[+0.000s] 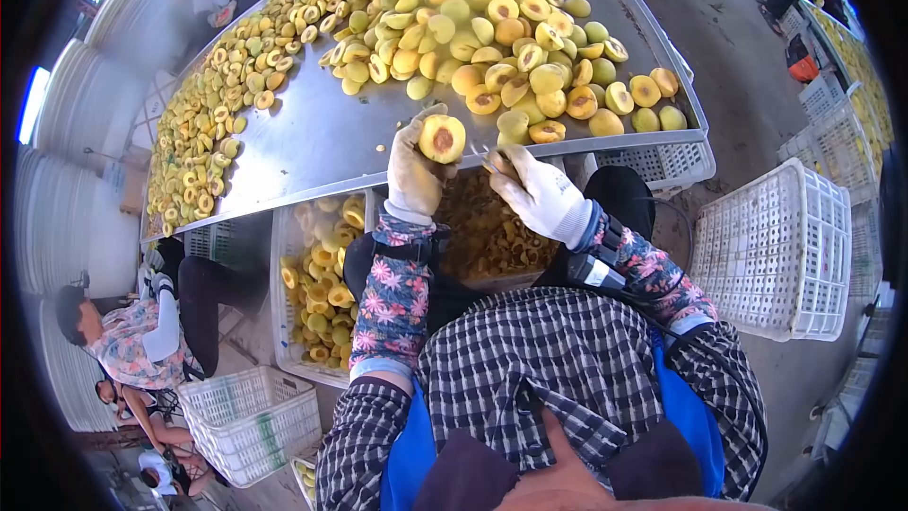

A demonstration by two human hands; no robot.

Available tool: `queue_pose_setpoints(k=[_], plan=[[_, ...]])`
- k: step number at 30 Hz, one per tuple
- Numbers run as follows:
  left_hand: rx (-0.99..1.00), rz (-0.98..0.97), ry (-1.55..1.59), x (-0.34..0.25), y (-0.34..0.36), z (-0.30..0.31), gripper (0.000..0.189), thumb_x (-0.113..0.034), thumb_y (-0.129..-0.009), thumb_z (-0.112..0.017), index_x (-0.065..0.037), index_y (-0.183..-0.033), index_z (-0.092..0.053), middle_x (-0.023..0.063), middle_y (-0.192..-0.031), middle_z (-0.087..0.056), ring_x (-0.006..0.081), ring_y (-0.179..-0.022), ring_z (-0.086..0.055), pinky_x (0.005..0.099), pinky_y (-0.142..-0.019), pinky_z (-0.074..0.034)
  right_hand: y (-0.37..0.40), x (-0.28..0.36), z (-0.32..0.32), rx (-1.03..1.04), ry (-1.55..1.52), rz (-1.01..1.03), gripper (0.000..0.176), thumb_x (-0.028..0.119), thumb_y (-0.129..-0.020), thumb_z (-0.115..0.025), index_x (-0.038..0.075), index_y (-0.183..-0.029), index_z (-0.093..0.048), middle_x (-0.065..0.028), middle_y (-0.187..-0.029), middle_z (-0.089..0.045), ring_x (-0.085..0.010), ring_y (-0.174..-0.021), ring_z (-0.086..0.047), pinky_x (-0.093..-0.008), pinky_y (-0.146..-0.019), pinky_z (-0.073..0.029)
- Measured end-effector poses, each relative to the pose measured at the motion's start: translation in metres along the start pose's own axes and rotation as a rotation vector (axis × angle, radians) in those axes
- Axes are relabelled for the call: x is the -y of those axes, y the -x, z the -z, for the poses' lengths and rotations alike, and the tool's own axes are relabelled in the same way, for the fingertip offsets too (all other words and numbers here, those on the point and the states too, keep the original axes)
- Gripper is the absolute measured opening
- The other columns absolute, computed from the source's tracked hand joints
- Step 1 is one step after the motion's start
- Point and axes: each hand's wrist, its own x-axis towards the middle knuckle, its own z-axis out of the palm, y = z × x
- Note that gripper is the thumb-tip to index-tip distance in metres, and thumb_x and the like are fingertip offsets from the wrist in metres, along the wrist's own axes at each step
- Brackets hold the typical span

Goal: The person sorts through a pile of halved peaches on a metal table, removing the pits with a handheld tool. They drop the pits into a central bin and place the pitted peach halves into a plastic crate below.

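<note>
My left hand [414, 175], in a stained white glove, holds a yellow peach half [442, 138] with its cut face up and a brown centre showing. Just to the right, my gloved right hand [544, 194] grips a small metal tool [484, 155]; its thin tip points toward the peach half, apparently a little apart from it. Most of the tool is hidden by my fingers. Both hands are at the near edge of a metal table [312, 137]. A large heap of peach halves [454, 19] lies just beyond them, some cut side up.
Below my hands sits a container of brownish pits or scraps [492, 227]. A crate of peach halves [322, 293] stands at my left knee. White plastic crates stand at right [776, 246] and lower left [251, 421]. Another person [142, 331] sits at the left.
</note>
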Motion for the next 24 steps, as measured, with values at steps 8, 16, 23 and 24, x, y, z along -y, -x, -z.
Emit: queue_pose_setpoints(k=[8, 16, 23, 24], plan=[[0.055, -0.241, -0.076, 0.022, 0.012, -0.013, 0.043, -0.031, -0.097, -0.037, 0.0, -0.125, -0.05, 0.0104, -0.112, -0.057, 0.0187, -0.101, -0.056, 0.0307, -0.091, -0.046, -0.013, 0.008, -0.026, -0.151, 0.244, 0.12, 0.028, 0.018, -0.091, -0.057, 0.005, -0.111, -0.042, -0.0229, -0.078, -0.06, -0.0427, -0.071, -0.062, -0.0471, -0.058, -0.048], [-0.064, -0.396, -0.224, 0.033, 0.01, -0.014, 0.042, -0.031, -0.096, -0.039, 0.002, -0.117, -0.056, 0.0093, -0.109, -0.059, 0.017, -0.097, -0.056, 0.0278, -0.088, -0.044, -0.013, 0.006, -0.023, -0.153, 0.381, 0.237, 0.022, 0.02, -0.092, -0.056, 0.006, -0.103, -0.044, -0.0197, -0.077, -0.062, -0.0398, -0.071, -0.063, -0.0471, -0.06, -0.049], [0.01, -0.388, -0.498, 0.024, 0.016, -0.008, 0.052, -0.043, -0.103, -0.029, 0.0, -0.112, -0.057, 0.0098, -0.101, -0.06, 0.0186, -0.093, -0.059, 0.0308, -0.086, -0.049, -0.007, 0.006, -0.023, 0.018, -0.036, 0.13, 0.023, 0.019, -0.094, -0.055, 0.003, -0.106, -0.045, -0.0222, -0.081, -0.062, -0.0409, -0.077, -0.063, -0.0444, -0.063, -0.048], [-0.03, -0.346, -0.27, 0.025, 0.021, -0.015, 0.053, -0.045, -0.103, -0.029, 0.0, -0.109, -0.057, 0.0104, -0.101, -0.061, 0.0196, -0.093, -0.059, 0.0317, -0.085, -0.05, -0.007, 0.007, -0.022, 0.061, -0.061, 0.068, 0.024, 0.019, -0.094, -0.055, 0.002, -0.107, -0.045, -0.0232, -0.082, -0.062, -0.042, -0.077, -0.062, -0.0452, -0.063, -0.048]])
